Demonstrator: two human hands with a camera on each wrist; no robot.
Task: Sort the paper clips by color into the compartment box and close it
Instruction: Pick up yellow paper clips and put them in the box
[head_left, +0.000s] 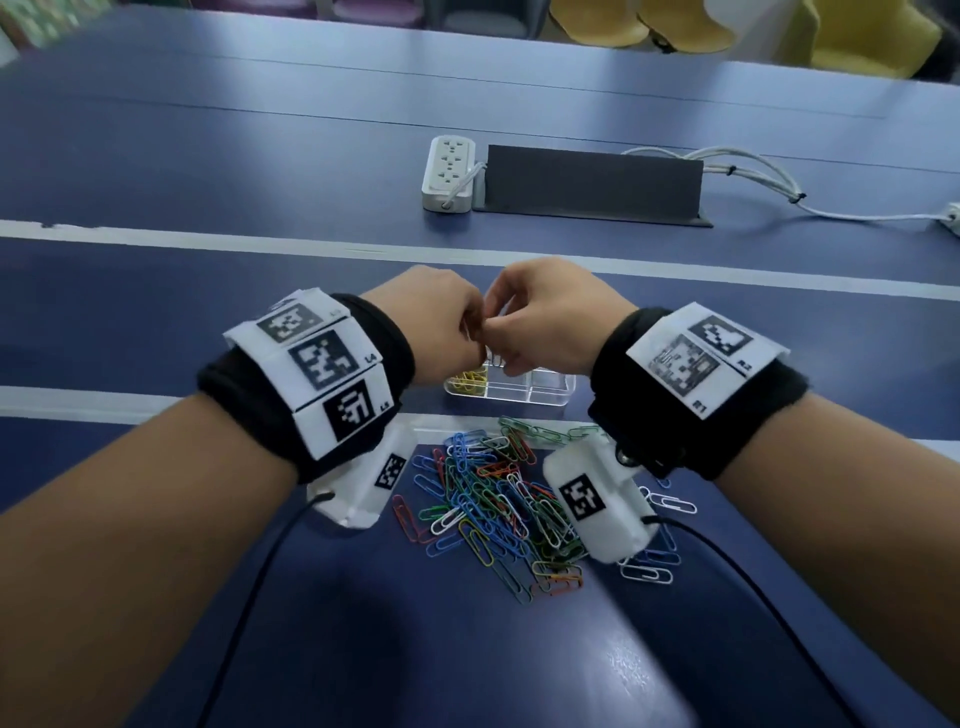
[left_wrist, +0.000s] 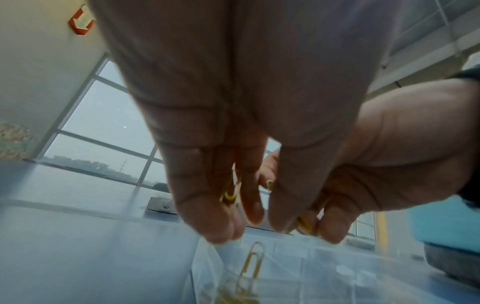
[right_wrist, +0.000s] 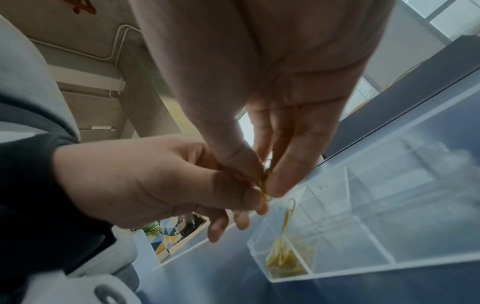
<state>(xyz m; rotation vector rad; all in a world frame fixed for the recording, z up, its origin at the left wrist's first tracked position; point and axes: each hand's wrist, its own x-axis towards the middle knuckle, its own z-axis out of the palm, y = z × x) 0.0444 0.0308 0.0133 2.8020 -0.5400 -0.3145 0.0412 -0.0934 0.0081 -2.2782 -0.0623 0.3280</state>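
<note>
A clear compartment box (head_left: 540, 389) (right_wrist: 363, 265) stands on the blue table just beyond a loose pile of mixed-colour paper clips (head_left: 498, 499). Its near-left compartment holds yellow clips (head_left: 467, 382) (right_wrist: 283, 263). Both hands meet right above that compartment. My left hand (head_left: 475, 332) (left_wrist: 249, 228) pinches yellow clips (left_wrist: 230, 197) between its fingers. My right hand (head_left: 496, 335) (right_wrist: 266, 183) pinches a yellow clip (right_wrist: 264, 192) against the left fingers. One yellow clip (left_wrist: 253, 261) (right_wrist: 288, 214) hangs upright just below the fingertips, over the yellow compartment. The other compartments look empty.
A white power strip (head_left: 449, 174) and a dark grey upright panel (head_left: 592, 182) sit further back, with white cables (head_left: 753, 176) running off right. Yellow chairs (head_left: 685, 26) line the far side. A few white clips (head_left: 649, 571) lie right of the pile.
</note>
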